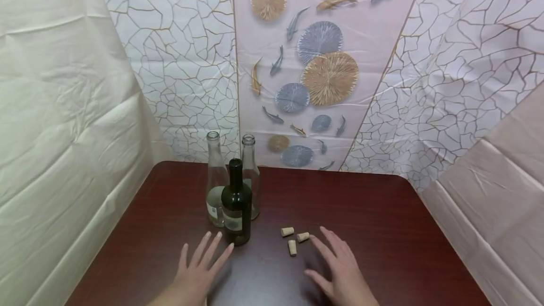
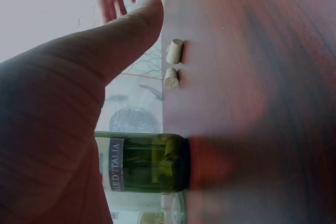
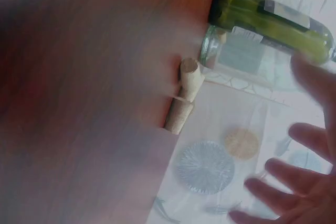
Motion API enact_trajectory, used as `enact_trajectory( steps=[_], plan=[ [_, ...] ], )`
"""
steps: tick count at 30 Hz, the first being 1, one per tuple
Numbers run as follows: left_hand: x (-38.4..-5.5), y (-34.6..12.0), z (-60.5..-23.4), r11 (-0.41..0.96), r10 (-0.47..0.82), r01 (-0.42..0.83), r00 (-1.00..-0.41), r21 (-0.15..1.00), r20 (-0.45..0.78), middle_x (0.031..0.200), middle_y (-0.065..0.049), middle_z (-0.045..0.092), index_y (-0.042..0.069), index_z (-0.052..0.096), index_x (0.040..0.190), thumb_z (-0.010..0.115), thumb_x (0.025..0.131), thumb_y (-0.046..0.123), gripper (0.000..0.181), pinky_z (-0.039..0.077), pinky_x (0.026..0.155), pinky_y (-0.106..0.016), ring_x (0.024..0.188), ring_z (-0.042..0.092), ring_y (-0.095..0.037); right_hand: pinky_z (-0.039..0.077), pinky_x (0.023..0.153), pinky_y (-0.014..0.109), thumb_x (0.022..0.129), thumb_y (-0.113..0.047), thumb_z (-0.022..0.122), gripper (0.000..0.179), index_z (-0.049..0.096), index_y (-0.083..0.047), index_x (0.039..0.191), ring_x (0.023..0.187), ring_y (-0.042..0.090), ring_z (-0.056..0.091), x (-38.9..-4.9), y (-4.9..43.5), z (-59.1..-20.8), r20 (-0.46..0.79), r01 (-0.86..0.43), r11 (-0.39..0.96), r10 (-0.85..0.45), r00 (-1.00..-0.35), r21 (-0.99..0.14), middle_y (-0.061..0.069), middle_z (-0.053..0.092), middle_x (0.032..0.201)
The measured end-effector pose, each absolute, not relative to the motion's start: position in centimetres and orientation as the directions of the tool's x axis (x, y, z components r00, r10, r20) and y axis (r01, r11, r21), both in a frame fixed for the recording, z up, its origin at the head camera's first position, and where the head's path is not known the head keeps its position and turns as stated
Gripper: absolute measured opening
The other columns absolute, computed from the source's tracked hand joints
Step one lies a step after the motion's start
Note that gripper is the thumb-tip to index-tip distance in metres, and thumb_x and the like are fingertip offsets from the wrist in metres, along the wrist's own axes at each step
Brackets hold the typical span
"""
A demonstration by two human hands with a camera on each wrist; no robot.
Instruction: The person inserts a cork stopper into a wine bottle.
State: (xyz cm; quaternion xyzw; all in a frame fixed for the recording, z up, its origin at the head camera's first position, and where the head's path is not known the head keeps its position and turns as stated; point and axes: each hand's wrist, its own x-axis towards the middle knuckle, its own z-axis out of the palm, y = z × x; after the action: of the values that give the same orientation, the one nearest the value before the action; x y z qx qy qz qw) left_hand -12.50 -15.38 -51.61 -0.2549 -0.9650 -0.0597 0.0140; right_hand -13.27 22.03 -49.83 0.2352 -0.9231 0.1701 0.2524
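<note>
A dark green wine bottle stands upright with no cork in its neck, in front of two clear glass bottles, one on the left and one on the right. My left hand hovers by the green bottle's base, fingers spread and holding nothing. Three corks lie on the table to the right: a rear one, a right one and a front one. Beside them is my right hand, fingers spread, index fingertip close to the right cork. The right wrist view shows the corks overlapping.
The brown wooden table has rounded far corners. Patterned cloth with fish and round motifs hangs behind it. Plain pale cloth hangs on the left and on the right.
</note>
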Motion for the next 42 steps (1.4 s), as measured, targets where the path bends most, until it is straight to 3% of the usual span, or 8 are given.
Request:
enact_trajectory(
  steps=[3, 7, 18, 26, 36, 42],
  plan=[
    [-12.4, -15.3, -52.0, 0.860, 0.496, 0.502, -0.864, 0.092, 0.086, 0.165, -0.016, 0.009, 0.029, 0.010, 0.160, 0.033, 0.060, 0.099, 0.124, 0.021, 0.098, -0.081, 0.147, 0.009, -0.044, 0.054, 0.087, 0.048, 0.072, -0.031, 0.083, 0.069, 0.059, -0.021, 0.136, 0.122, 0.025, 0.055, -14.0, 22.2, -49.4, 0.630, -0.569, 0.799, -0.343, -0.697, -0.195, 0.005, 0.055, 0.141],
    [-12.4, -15.2, -52.2, 0.857, 0.498, 0.507, -0.861, 0.091, 0.107, 0.164, -0.017, 0.011, 0.029, 0.012, 0.160, 0.034, 0.060, 0.099, 0.124, 0.022, 0.099, -0.080, 0.146, 0.011, -0.043, 0.056, 0.081, 0.044, 0.073, -0.020, 0.083, 0.060, 0.063, -0.017, 0.130, 0.116, 0.020, 0.059, -15.0, 22.2, -49.0, 0.641, -0.597, 0.776, -0.354, -0.681, -0.206, 0.003, 0.059, 0.133],
    [-12.7, -15.0, -51.8, 0.859, 0.494, 0.485, -0.870, 0.163, -0.012, 0.166, -0.016, 0.004, 0.028, 0.010, 0.160, 0.035, 0.058, 0.099, 0.127, 0.015, 0.101, -0.081, 0.148, 0.002, -0.044, 0.057, 0.072, 0.036, 0.078, -0.018, 0.080, 0.038, 0.069, -0.016, 0.114, 0.100, 0.014, 0.064, -18.0, 21.8, -50.1, 0.533, -0.566, 0.798, -0.392, -0.750, -0.210, 0.001, 0.065, 0.116],
    [-12.8, -14.9, -51.7, 0.853, 0.499, 0.485, -0.866, 0.191, -0.031, 0.166, -0.018, 0.004, 0.028, 0.009, 0.160, 0.036, 0.059, 0.099, 0.126, 0.012, 0.102, -0.081, 0.148, 0.001, -0.045, 0.054, 0.086, 0.040, 0.082, -0.022, 0.077, 0.036, 0.070, -0.020, 0.117, 0.108, 0.016, 0.062, -19.5, 21.3, -50.5, 0.312, -0.471, 0.841, -0.387, -0.868, -0.265, -0.003, 0.064, 0.120],
    [-12.7, -14.7, -52.4, 0.843, 0.512, 0.504, -0.859, 0.190, 0.006, 0.166, -0.017, 0.006, 0.027, 0.013, 0.160, 0.036, 0.063, 0.097, 0.122, 0.014, 0.102, -0.080, 0.148, 0.005, -0.045, 0.055, 0.079, 0.037, 0.081, -0.012, 0.076, 0.023, 0.071, -0.018, 0.103, 0.094, 0.012, 0.063, -20.8, 21.1, -51.4, 0.328, -0.557, 0.798, -0.475, -0.816, -0.230, -0.005, 0.069, 0.103],
    [-12.9, -14.7, -52.6, 0.836, 0.518, 0.491, -0.853, 0.243, -0.059, 0.166, -0.016, 0.003, 0.031, 0.009, 0.160, 0.037, 0.065, 0.096, 0.118, 0.009, 0.103, -0.081, 0.148, 0.002, -0.045, 0.055, 0.076, 0.035, 0.082, -0.010, 0.074, 0.021, 0.071, -0.019, 0.101, 0.090, 0.011, 0.061, -21.5, 20.8, -51.5, 0.260, -0.562, 0.801, -0.509, -0.821, -0.206, -0.005, 0.066, 0.098]
  ],
)
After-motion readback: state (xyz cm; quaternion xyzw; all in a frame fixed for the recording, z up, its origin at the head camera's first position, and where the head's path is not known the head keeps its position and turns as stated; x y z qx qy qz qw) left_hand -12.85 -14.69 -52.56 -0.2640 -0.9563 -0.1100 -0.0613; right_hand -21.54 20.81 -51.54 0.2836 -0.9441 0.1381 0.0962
